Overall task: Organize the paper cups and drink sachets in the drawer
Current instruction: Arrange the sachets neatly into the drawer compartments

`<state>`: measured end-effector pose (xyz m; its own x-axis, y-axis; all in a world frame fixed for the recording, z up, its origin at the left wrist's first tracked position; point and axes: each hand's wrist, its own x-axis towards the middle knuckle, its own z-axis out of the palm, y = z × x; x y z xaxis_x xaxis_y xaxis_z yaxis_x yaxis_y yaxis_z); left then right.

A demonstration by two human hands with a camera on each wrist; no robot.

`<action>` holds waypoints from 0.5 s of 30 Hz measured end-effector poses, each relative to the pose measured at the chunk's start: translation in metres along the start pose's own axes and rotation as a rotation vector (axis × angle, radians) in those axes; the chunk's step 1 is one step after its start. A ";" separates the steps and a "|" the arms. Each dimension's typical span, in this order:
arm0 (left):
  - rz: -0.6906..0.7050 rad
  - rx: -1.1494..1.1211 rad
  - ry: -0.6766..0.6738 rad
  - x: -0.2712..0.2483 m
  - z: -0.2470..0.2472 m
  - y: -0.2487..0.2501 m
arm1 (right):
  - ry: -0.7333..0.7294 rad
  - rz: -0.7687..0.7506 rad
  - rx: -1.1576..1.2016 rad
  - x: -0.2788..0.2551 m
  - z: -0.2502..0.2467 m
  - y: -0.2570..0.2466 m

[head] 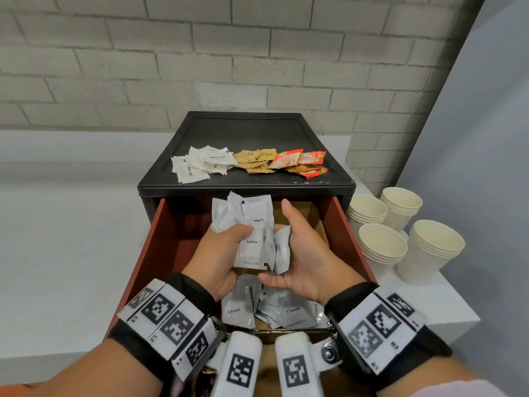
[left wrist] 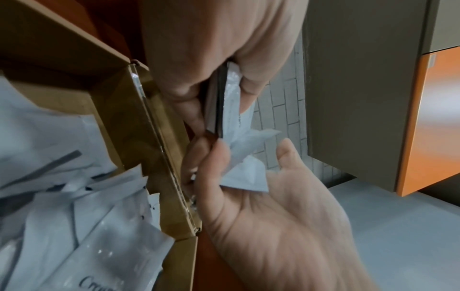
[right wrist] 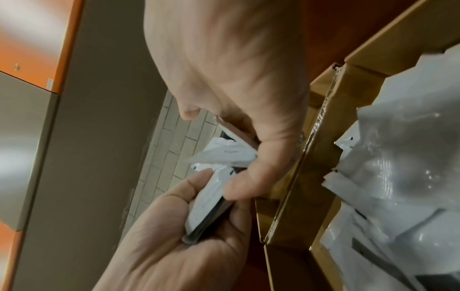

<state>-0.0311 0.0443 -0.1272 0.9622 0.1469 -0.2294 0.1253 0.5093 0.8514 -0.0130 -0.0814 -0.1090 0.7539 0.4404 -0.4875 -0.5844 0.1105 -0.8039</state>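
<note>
Pale brick wall (head: 257, 53) and a white counter (head: 57, 253) frame what I see from the head view. My left hand (head: 217, 259) grips a fanned bundle of white coffee sachets (head: 252, 227), thumb pressed across their faces, fingers curled behind. My right hand (head: 303, 253) sits just beside it, palm turned in and thumb raised, fingers loosely curled against the bundle's right edge and touching 1 more sachet there; the wrist views show both hands pinching the same stack edge-on. Both hover over the open red drawer (head: 160, 239), where a cardboard box (head: 315, 222) holds cream sachets (head: 272, 308) below my palms. On the black cabinet top (head: 246, 130) lie white sugar sachets (head: 197, 164), brown sachets (head: 254, 160) and red-orange sachets (head: 300, 163). To the right stand 4 stacks of paper cups (head: 400, 233).
</note>
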 end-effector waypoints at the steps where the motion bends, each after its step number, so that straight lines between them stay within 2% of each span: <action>1: 0.003 0.000 -0.006 0.000 0.000 0.000 | -0.013 0.007 -0.001 0.000 0.000 0.000; 5: 0.014 -0.018 -0.017 -0.001 0.000 0.001 | -0.046 0.005 -0.004 -0.003 0.002 -0.001; 7: 0.025 -0.020 -0.039 -0.003 0.001 0.001 | -0.023 -0.040 -0.105 -0.004 0.004 0.002; 10: 0.042 -0.010 -0.047 -0.004 0.002 0.001 | 0.051 -0.108 -0.244 0.000 0.007 0.008; 13: 0.032 -0.039 -0.014 -0.002 0.001 0.001 | 0.114 -0.146 -0.227 0.002 0.006 0.005; 15: 0.013 -0.059 0.006 -0.001 0.000 0.003 | 0.226 -0.195 -0.218 0.001 0.004 -0.001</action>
<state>-0.0320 0.0460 -0.1244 0.9621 0.1589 -0.2215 0.0980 0.5567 0.8249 -0.0127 -0.0779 -0.1069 0.9064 0.2188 -0.3615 -0.3639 -0.0306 -0.9309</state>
